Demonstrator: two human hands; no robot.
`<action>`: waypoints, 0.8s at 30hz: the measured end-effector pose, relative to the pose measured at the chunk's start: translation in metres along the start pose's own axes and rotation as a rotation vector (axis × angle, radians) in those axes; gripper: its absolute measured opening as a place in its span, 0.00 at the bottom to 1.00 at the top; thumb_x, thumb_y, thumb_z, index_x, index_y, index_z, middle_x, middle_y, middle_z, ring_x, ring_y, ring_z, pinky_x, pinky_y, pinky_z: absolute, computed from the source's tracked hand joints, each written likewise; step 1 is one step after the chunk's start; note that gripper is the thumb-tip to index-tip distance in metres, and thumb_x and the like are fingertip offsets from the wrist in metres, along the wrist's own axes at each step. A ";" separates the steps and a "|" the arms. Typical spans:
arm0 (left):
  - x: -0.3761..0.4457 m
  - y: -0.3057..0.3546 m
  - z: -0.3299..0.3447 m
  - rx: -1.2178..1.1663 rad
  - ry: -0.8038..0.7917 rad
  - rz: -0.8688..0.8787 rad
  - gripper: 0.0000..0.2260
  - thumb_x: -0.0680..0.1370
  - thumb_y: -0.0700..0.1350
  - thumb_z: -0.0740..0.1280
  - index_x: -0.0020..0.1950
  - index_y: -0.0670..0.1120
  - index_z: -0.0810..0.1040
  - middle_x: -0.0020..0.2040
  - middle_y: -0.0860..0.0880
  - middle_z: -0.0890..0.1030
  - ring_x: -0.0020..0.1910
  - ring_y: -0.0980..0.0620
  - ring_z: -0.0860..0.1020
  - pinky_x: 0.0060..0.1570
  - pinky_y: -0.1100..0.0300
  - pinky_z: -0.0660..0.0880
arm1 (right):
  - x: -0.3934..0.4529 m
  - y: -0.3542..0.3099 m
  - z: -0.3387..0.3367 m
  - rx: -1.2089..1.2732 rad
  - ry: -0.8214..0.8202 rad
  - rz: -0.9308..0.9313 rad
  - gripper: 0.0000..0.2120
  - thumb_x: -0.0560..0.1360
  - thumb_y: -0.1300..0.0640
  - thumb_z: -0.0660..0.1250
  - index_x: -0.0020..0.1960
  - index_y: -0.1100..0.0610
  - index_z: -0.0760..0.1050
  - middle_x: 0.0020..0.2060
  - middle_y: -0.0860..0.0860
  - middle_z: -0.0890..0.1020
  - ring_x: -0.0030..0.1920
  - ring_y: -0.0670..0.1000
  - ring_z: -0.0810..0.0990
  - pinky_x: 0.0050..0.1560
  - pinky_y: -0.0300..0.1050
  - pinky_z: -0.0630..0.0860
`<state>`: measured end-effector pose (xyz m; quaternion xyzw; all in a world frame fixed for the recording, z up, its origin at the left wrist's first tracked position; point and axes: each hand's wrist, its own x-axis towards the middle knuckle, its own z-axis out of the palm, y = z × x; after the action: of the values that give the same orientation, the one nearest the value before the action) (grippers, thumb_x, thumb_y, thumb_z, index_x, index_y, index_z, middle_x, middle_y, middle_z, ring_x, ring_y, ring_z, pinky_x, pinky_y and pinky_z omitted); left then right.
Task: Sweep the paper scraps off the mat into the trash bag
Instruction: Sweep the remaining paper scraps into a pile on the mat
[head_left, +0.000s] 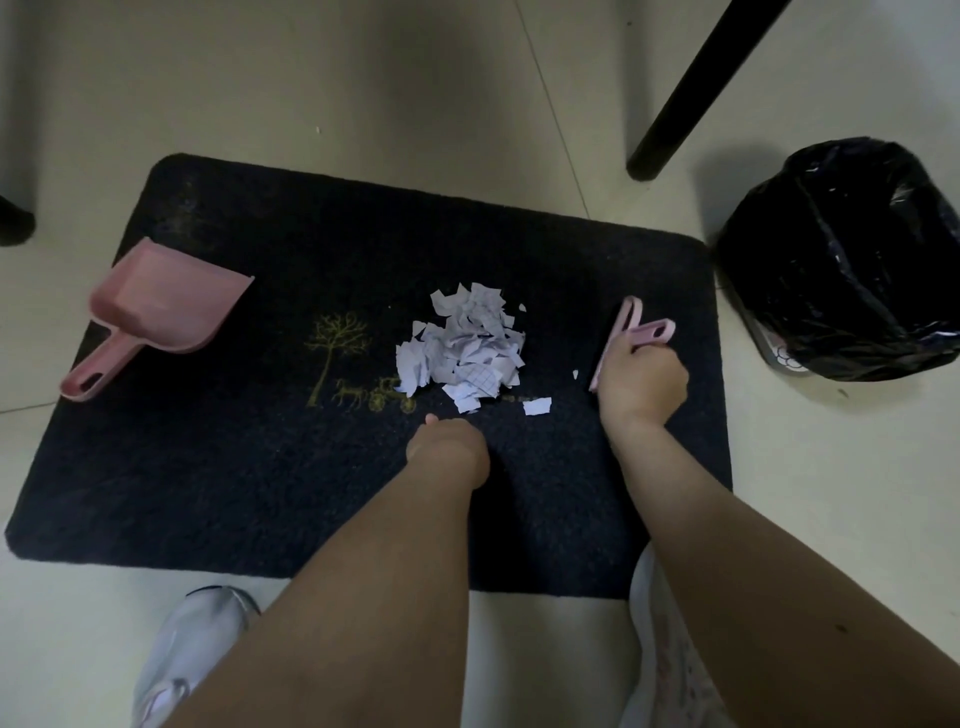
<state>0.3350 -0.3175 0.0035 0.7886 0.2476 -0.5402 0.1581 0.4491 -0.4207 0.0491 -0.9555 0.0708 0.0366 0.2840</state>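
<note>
Head view, looking down at dark mat (208, 467) on pale tiled floor (363, 93).

Paper scraps (465, 348) heaped in one pile slightly right of mat centre, all on the mat. Few strays: one loose piece (537, 406) just off the pile toward the near edge, tiny bits between pile and brush.

Right hand (641, 382) near the mat's right edge, fingers curled tight round pink brush (631, 332); brush head down on the mat, just right of the pile, not touching the heap.

Left hand (447, 447) on the mat just near side of the pile, seen from behind; fingers appear curled under, nothing visibly held, thumb tip pointing at the scraps. Exact finger position: cannot tell.

Pink dustpan (156, 317) at the mat's left edge, toward far-left corner, mouth toward mat centre, handle hanging over the edge onto the floor. Pan holds nothing.

Black trash bag (841, 260) lining a bin off the mat's far-right corner, on the floor, close to the mat edge. Mouth open upward; contents not visible, interior just dark.

Black furniture leg (691, 98) on the floor beyond the far edge. White shoes (192, 654) at the near edge.
</note>
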 end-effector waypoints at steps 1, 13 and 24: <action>0.001 0.000 0.001 -0.006 0.001 -0.009 0.32 0.81 0.40 0.58 0.78 0.40 0.41 0.78 0.40 0.40 0.78 0.43 0.42 0.70 0.49 0.62 | -0.005 0.002 0.001 -0.041 -0.004 0.003 0.17 0.81 0.54 0.55 0.38 0.61 0.74 0.32 0.53 0.75 0.33 0.50 0.73 0.37 0.42 0.67; -0.003 -0.001 0.004 -0.096 0.035 -0.026 0.33 0.80 0.38 0.59 0.78 0.41 0.40 0.78 0.39 0.38 0.78 0.41 0.49 0.70 0.51 0.63 | -0.032 -0.013 0.019 0.389 -0.047 0.244 0.15 0.77 0.56 0.61 0.32 0.55 0.74 0.33 0.50 0.80 0.36 0.52 0.81 0.43 0.51 0.81; 0.005 0.000 0.007 -0.084 0.026 -0.041 0.34 0.80 0.38 0.59 0.78 0.41 0.39 0.78 0.39 0.38 0.78 0.42 0.45 0.71 0.49 0.62 | -0.057 0.005 0.022 0.115 -0.099 0.282 0.19 0.78 0.53 0.56 0.42 0.64 0.80 0.37 0.55 0.82 0.39 0.56 0.81 0.42 0.48 0.77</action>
<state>0.3308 -0.3199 -0.0039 0.7831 0.2883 -0.5220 0.1765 0.3912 -0.4064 0.0348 -0.9152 0.1923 0.1188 0.3335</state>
